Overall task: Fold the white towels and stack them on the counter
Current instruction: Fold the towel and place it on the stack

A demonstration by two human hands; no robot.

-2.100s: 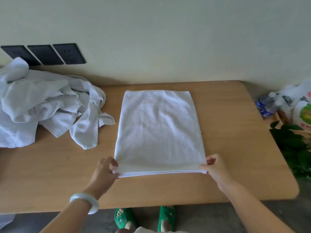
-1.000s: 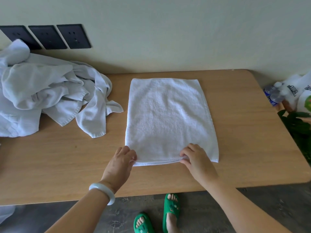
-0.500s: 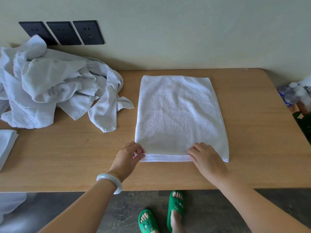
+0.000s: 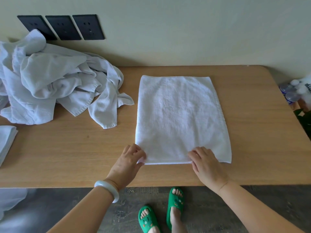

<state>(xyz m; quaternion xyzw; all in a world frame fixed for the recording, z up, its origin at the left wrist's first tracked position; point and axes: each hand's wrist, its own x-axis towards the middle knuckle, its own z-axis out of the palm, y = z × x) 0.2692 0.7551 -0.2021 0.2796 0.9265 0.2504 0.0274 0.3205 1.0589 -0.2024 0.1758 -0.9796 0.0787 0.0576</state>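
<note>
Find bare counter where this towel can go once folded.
Biggest patch: near left, between the folded stack, the unfolded heap and the left hand. Also the strip between the flat towel and the right edge of the counter. Back left is crowded by the heap.

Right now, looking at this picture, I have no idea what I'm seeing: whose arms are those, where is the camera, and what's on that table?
No machine here: a person wears a camera on the head, so this one view looks down on their own arms. The left hand, with a pale bracelet, pinches the near left corner of a folded white towel; the right hand grips its near edge. The towel lies flat on a wooden counter. Further left sit a heap of unfolded towels and, at the picture's edge, a folded stack.
</note>
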